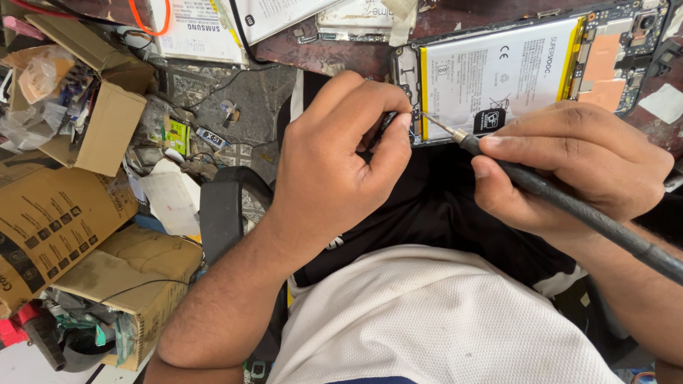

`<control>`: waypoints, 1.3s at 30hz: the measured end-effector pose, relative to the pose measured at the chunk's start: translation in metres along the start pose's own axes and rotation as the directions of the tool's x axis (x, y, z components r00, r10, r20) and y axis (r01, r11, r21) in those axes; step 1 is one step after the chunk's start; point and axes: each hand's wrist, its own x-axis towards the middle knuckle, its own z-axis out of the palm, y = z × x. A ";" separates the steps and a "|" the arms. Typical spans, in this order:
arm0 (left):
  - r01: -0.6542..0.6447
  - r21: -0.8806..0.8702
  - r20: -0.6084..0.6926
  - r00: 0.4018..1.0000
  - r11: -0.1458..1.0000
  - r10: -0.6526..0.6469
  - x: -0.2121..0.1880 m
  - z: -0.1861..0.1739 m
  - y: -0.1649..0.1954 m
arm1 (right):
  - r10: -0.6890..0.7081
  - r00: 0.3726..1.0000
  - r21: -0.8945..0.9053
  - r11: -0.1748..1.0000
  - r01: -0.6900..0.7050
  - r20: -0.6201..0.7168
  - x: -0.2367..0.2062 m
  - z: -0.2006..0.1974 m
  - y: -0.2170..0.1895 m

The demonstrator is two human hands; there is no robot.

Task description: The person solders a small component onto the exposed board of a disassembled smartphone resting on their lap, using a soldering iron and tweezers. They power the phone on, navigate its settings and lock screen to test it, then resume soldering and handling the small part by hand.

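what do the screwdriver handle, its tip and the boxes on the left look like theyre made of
Screwdriver handle: matte black, probably plastic or rubber, no shine. Its tip: thin bare metal, silvery glint. Boxes: brown corrugated cardboard, with creased flaps and torn edges.

- One view only, from a camera worn on the person's head, so no second view shares any of the scene.
- It faces steeply down over the person's own chest and lap, and the white shirt (434,320) fills the bottom middle.
- It sits close: the left hand (341,167) and right hand (576,171) take up the centre.
- The workbench edge (341,53) and the opened phone (526,67) lie along the top.
- The left side looks past the lap to the floor, where cardboard boxes (78,185) lie, farther off than the hands.
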 end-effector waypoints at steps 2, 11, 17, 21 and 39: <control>-0.001 -0.001 0.003 1.000 1.000 0.001 0.000 -0.001 0.000 | -0.002 1.000 -0.004 1.000 0.002 0.004 0.000 0.000 0.000; 0.011 -0.027 0.019 1.000 1.000 -0.010 0.000 -0.003 0.001 | -0.004 1.000 -0.003 1.000 0.004 0.017 0.001 -0.002 -0.001; 0.002 -0.020 0.020 1.000 1.000 -0.002 0.001 -0.003 0.001 | -0.017 1.000 0.004 1.000 0.017 0.010 0.001 -0.001 0.001; 0.013 -0.023 0.020 1.000 1.000 -0.012 0.000 -0.003 0.001 | -0.013 1.000 0.010 1.000 0.013 0.011 0.000 0.000 0.001; 0.031 -0.017 0.007 1.000 0.999 -0.031 -0.001 0.001 -0.003 | 0.097 0.994 -0.043 0.995 -0.095 0.058 0.008 -0.002 -0.012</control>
